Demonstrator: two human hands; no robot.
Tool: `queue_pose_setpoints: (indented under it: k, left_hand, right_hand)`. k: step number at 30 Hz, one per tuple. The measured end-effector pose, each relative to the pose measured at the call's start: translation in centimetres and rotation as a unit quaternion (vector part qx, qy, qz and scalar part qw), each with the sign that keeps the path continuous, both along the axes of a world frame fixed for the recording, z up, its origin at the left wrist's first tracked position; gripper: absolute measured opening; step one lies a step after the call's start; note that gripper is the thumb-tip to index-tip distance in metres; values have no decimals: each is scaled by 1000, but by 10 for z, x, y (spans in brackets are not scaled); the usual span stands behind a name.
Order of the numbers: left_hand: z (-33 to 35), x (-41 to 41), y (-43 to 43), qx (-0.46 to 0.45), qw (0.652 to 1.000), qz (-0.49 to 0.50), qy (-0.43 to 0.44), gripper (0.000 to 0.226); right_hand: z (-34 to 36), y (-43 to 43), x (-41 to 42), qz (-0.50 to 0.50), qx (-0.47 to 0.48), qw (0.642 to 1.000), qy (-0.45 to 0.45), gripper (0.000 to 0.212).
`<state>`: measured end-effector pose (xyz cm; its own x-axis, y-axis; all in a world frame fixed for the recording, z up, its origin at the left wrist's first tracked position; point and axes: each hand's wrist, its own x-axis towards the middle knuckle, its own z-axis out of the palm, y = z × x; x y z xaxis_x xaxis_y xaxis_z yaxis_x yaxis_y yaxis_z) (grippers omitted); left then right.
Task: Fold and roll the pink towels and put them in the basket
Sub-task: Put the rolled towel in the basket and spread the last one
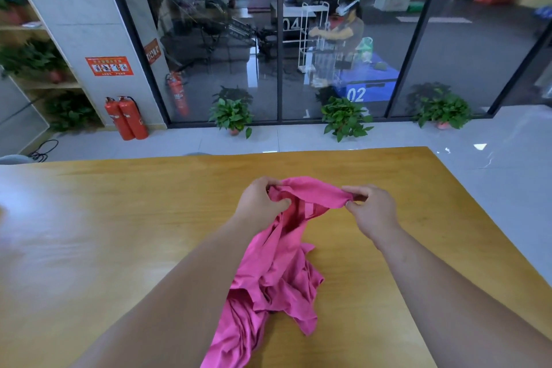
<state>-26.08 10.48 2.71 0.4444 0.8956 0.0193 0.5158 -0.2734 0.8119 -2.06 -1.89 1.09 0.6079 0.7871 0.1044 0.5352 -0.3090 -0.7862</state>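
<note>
Two hands work over the wooden table (119,218), and both pinch the same cloth. The left hand (260,203) has its fingers curled round one bunched end of a pink towel (277,272); the right hand (373,212) nips the other end of that upper edge between thumb and fingers. The edge spans the gap between the hands, raised above the tabletop.

From the hands the cloth hangs down and back toward the person, between the two forearms, and ends in a crumpled heap on the table near the left forearm, with its lowest part running out of the bottom of the view. Whether that heap is one towel or several cannot be told.

Far beyond the hands, on the floor along a glass wall (280,48), stand three potted plants: one ahead of the left hand (231,115), one ahead of the right hand (345,118), and a third further right (442,110), each pot holding one leafy green plant. Well off to the left of the left hand stand two red fire extinguishers (127,118), touching side by side.
</note>
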Motion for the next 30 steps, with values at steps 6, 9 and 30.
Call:
queue_pose_setpoints:
  k: [6,9,30]
  left_hand:
    - [-1,-11,-1,43,998,-9,34,36]
    - [-1,-20,1,60,997,1,54,35]
    - [18,85,122,196,947,14,256,20]
  right_hand:
    - [4,-4,-13,-61,15,998,-30,11]
    - [4,-7,-13,-84,46,989,117,8]
    - [12,118,107,-156,87,955,237,17]
